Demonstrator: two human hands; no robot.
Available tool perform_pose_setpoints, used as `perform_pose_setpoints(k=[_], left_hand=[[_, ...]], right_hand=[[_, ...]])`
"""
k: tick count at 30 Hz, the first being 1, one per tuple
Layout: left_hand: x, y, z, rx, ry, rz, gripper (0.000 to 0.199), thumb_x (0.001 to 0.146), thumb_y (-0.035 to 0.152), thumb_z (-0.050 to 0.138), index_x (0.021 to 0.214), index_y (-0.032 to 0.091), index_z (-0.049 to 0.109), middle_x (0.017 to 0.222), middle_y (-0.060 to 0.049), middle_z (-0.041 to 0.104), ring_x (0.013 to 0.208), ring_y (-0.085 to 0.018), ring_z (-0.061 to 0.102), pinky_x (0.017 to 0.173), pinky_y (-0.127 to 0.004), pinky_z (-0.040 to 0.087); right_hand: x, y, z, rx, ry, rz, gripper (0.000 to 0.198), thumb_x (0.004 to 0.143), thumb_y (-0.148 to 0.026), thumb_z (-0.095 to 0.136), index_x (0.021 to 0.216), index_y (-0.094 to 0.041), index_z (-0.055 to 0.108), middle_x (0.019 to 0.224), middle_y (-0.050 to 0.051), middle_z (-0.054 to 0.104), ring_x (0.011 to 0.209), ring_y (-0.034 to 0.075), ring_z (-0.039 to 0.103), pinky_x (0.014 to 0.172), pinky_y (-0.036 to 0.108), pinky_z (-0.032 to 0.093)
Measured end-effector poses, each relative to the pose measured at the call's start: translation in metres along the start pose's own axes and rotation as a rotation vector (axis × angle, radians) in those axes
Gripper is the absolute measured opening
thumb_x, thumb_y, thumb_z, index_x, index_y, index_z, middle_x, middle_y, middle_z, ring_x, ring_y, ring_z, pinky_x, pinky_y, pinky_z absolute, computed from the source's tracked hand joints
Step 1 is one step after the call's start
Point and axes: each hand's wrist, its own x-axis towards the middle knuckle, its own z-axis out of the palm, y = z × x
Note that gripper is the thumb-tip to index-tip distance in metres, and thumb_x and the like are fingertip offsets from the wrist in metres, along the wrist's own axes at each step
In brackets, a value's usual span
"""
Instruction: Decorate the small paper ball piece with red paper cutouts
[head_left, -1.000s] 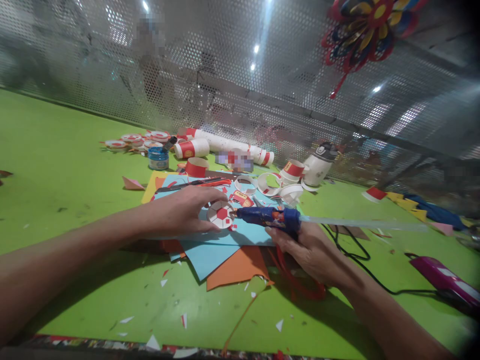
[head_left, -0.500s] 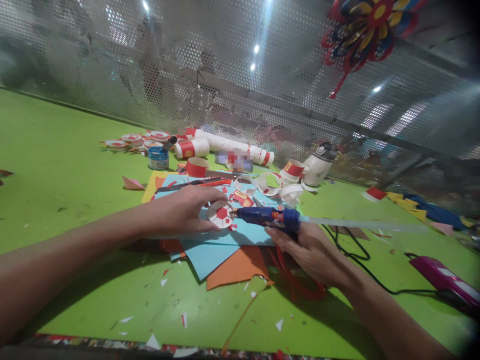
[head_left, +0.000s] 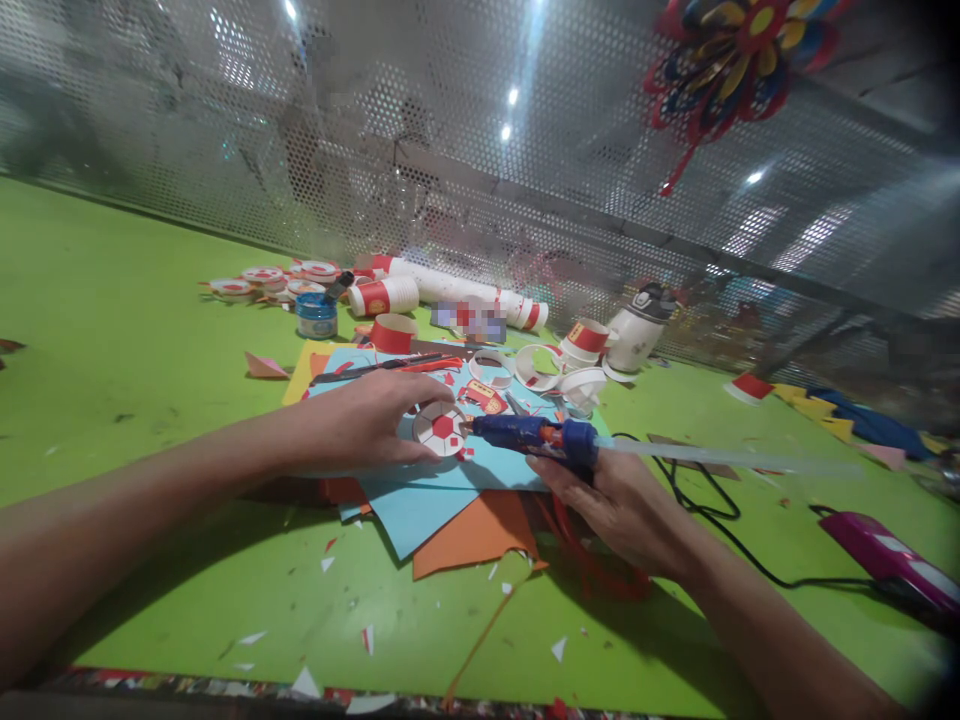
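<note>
Between the thumb and fingers of my left hand point(head_left: 367, 420) is a round white paper disc point(head_left: 429, 432) with red patches and dark lines, like a football. My right hand point(head_left: 622, 500) is wrapped round the handle of a blue hot glue gun point(head_left: 525, 436). Its nozzle points left and sits at the disc's right edge; whether it touches I cannot tell. A long clear glue stick point(head_left: 720, 455) juts from the gun's back. Under both hands lie sheets of light blue paper point(head_left: 427, 510), with small red scraps next to the disc.
Scissors point(head_left: 390, 368), cut cup rings point(head_left: 537, 368) and a blue jar point(head_left: 316, 316) stand beyond my hands. Farther back are stacked paper cups point(head_left: 465, 290) and a white bottle point(head_left: 637, 330). A black cable point(head_left: 780, 580) runs right beside a magenta object point(head_left: 892, 560). Orange paper point(head_left: 480, 535) lies in front.
The glue gun and my right hand have shifted very slightly. My left hand keeps the disc in almost the same place.
</note>
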Motion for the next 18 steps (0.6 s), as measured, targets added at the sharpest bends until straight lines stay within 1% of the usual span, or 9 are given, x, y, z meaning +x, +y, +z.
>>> perform_pose_setpoints(k=[4,8,11,14,18], left_hand=[[0.0002,0.0008,-0.0007,0.002,-0.011,-0.003,0.032,0.079,0.039,0.066,0.1,0.016,0.063,0.093,-0.004,0.067,0.081,-0.018,0.06,0.071,-0.027,0.042],[0.0004,0.0016,-0.0014,0.001,-0.004,-0.01,0.033,0.079,0.041,0.065,0.103,0.017,0.063,0.096,-0.005,0.067,0.083,-0.019,0.06,0.07,-0.027,0.042],[0.0006,0.0029,-0.0019,0.012,-0.027,-0.037,0.032,0.079,0.042,0.064,0.101,0.018,0.063,0.094,-0.004,0.067,0.082,-0.019,0.06,0.07,-0.027,0.042],[0.0006,0.0042,-0.0024,0.022,-0.043,-0.062,0.034,0.079,0.043,0.064,0.102,0.019,0.063,0.095,-0.005,0.067,0.083,-0.02,0.06,0.071,-0.028,0.043],[0.0003,0.0046,-0.0023,0.022,-0.053,-0.066,0.037,0.079,0.045,0.063,0.104,0.018,0.063,0.101,-0.007,0.068,0.088,-0.022,0.061,0.074,-0.03,0.044]], right_hand=[[0.0001,-0.0024,0.0005,-0.033,0.009,-0.019,0.033,0.093,-0.042,0.042,0.076,-0.018,0.057,0.063,-0.001,0.055,0.054,0.012,0.041,0.049,0.023,0.035],[-0.0005,-0.0046,0.0002,-0.122,0.034,-0.022,0.03,0.092,-0.04,0.043,0.072,-0.02,0.053,0.06,-0.001,0.052,0.052,0.012,0.04,0.048,0.024,0.032],[-0.0017,-0.0046,0.0001,-0.174,0.032,-0.027,0.029,0.093,-0.041,0.044,0.075,-0.02,0.053,0.063,0.0,0.054,0.054,0.013,0.042,0.051,0.025,0.033],[-0.0026,-0.0047,0.0005,-0.161,-0.003,-0.041,0.029,0.095,-0.042,0.043,0.078,-0.021,0.052,0.069,0.001,0.057,0.057,0.014,0.045,0.052,0.025,0.034],[-0.0034,-0.0068,0.0011,-0.118,-0.041,-0.057,0.024,0.095,-0.04,0.043,0.085,-0.021,0.053,0.077,0.003,0.061,0.061,0.015,0.049,0.054,0.025,0.035]])
